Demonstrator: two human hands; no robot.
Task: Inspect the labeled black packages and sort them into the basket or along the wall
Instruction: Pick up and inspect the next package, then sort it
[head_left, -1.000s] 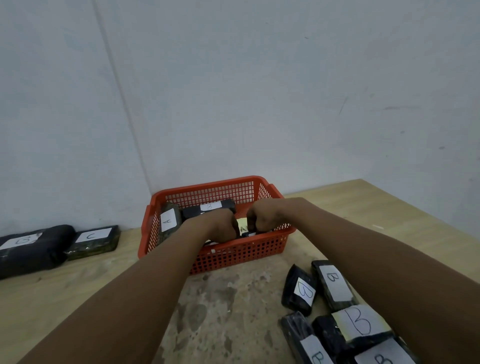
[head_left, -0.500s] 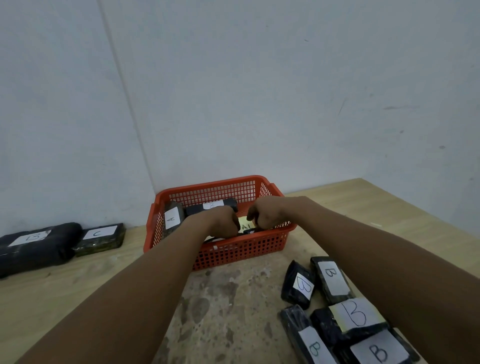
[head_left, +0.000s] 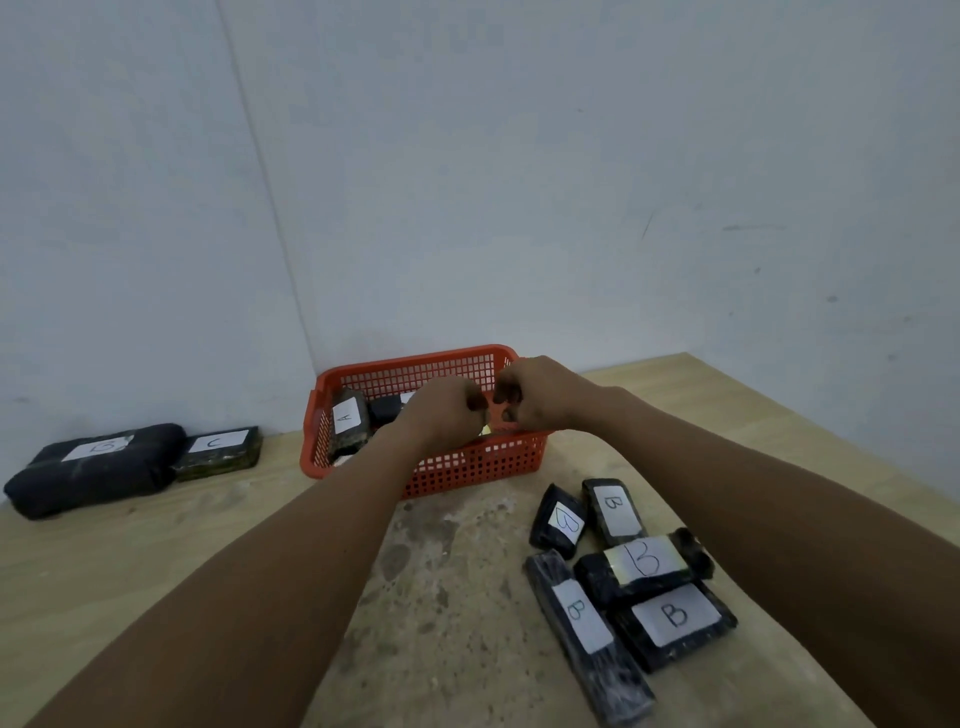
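By the wall at the left lie a large black package (head_left: 96, 467) with an unclear label and a smaller one marked C (head_left: 217, 451). In the red basket (head_left: 470, 462), beside a package marked A (head_left: 347, 422), the left hand (head_left: 441, 410) and right hand (head_left: 535, 392) both hover with fingers curled over a package that is mostly hidden — whether either grip actually holds it, I cannot tell. This looks like the placing step; next comes reaching for the B packages (head_left: 623, 566) on the counter (head_left: 156, 545) at the right — checking each label first.
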